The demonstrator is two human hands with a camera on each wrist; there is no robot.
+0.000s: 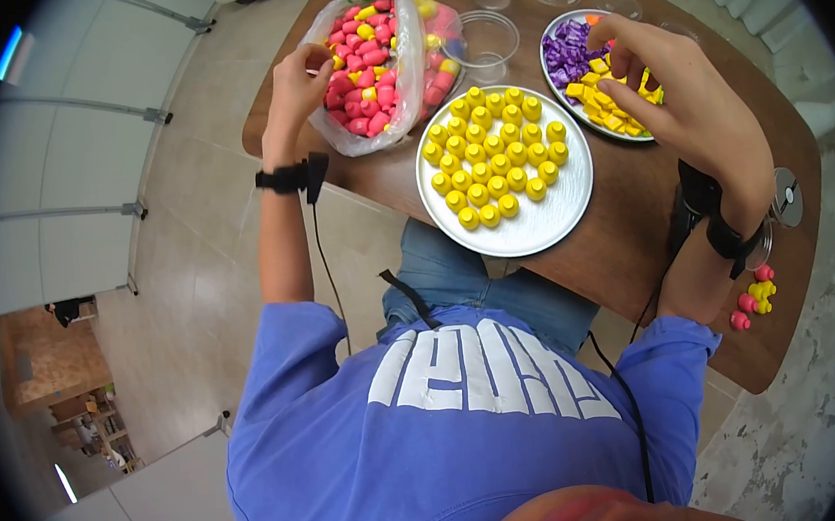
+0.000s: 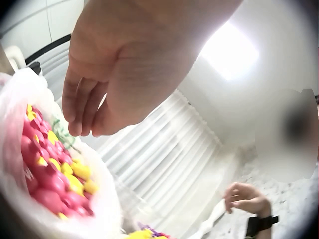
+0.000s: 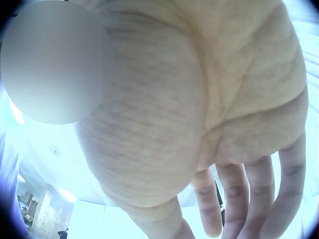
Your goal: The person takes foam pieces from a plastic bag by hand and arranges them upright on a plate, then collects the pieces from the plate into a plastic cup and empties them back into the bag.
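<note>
Bag (image 1: 409, 55) of pink-and-yellow pieces (image 1: 375, 58) sits upper left of centre — just right of the nearer left grip (image 1: 298, 86), loosely curved, seemingly empty; right grip (image 1: 690, 79) likewise.

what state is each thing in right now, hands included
plastic bag: open, filled with pink and yellow pieces
near plate: flat, holding yellow pieces
far plate: holding purple and yellow pieces, partly hidden
front clear cup: upright, uncovered
loose pieces: pink and yellow, grouped on the table
left hand: fingers bent, by the bag, nothing visibly held
right hand: fingers loosely bent, above the far plate
</note>
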